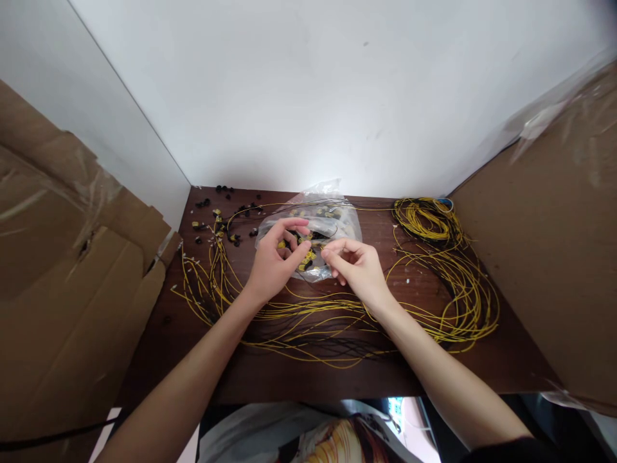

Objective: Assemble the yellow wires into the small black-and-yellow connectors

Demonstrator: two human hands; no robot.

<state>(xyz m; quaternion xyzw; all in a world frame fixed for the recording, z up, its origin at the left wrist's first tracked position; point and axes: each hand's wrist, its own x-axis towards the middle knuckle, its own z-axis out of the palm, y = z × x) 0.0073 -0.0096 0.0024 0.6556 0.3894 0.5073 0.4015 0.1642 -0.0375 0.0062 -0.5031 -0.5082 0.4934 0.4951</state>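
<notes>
A clear plastic bag [348,222] lies at the back middle of the table, with small yellow and black parts [308,258] in it. Over its left side is my left hand [277,257], fingers curved and apart, holding nothing that shows. My right hand [354,260] is at the bag's right side, thumb and forefinger pinched together. Whatever sits between those fingertips is too small to make out. Long yellow and black wires [313,308] run across the table below both hands and pass under my right wrist.
More wires loop into a coil [427,222] at the back right. Loose black and yellow parts [236,215] are scattered at the back left, near white-tipped wire ends [186,257]. Cardboard sheets [72,276] flank the brown table [308,382]; a white wall [308,96] stands behind.
</notes>
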